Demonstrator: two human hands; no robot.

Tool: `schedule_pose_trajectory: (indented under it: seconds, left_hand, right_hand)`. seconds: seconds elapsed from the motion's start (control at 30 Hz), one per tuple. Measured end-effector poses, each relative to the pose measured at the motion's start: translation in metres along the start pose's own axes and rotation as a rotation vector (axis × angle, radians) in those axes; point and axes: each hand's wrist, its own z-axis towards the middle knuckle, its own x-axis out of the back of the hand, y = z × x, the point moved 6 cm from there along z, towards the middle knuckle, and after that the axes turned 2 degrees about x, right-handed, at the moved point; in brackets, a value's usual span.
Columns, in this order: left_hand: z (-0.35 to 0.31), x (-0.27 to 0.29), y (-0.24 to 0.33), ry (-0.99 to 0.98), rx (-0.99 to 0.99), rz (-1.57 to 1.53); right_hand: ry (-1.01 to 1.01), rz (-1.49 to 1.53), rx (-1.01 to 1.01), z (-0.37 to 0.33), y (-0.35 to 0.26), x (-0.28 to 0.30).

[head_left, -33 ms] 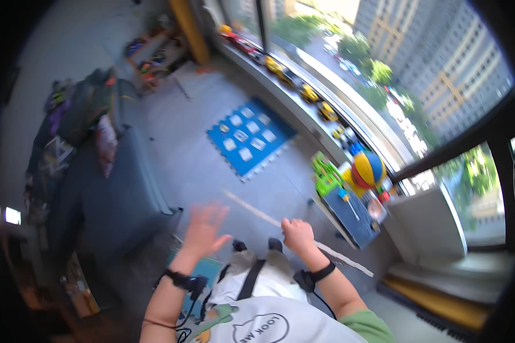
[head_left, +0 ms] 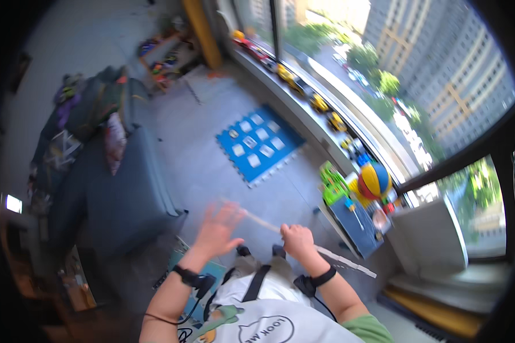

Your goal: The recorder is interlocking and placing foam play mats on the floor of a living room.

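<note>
My right hand (head_left: 298,241) is closed around a long, thin, pale stick (head_left: 346,262) that looks made of segments. One part of the stick slants down to the right past my wrist, and the other reaches up and left. My left hand (head_left: 216,233) is blurred, fingers spread and thumb out, beside the stick's upper left end. Whether its fingertips touch the stick I cannot tell. Black bands with cables sit on both my wrists.
Ahead on the floor lies a blue foam mat (head_left: 240,166) with rows of white cards. A small table (head_left: 357,231) with toys and a colourful ball (head_left: 375,180) stands at right. Toy vehicles line the windowsill (head_left: 303,94). A dark sofa (head_left: 134,188) fills the left.
My left hand has moved a little to the right, closer to the stick. My right hand keeps its grip. The room has shifted slightly right and down in view.
</note>
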Motion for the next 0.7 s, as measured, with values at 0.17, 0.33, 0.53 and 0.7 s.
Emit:
schedule_pose_trajectory:
  seconds: [0.17, 0.33, 0.53, 0.7]
  left_hand:
    - [-0.025, -0.048, -0.052, -0.132, 0.025, -0.113]
    - [-0.091, -0.059, -0.131, -0.128, 0.360, -0.231]
    - [-0.176, -0.027, -0.227, 0.339, 0.646, -0.482]
    - [-0.212, -0.003, -0.294, 0.523, 0.929, -0.697]
  right_hand:
    - [-0.024, -0.076, 0.441, 0.046, -0.119, -0.007]
    - [-0.086, -0.169, 0.660, 0.102, -0.202, -0.016]
    - [0.439, -0.007, 0.954, 0.158, -0.280, 0.045]
    - [0.653, 0.171, 0.250, 0.230, -0.155, 0.044]
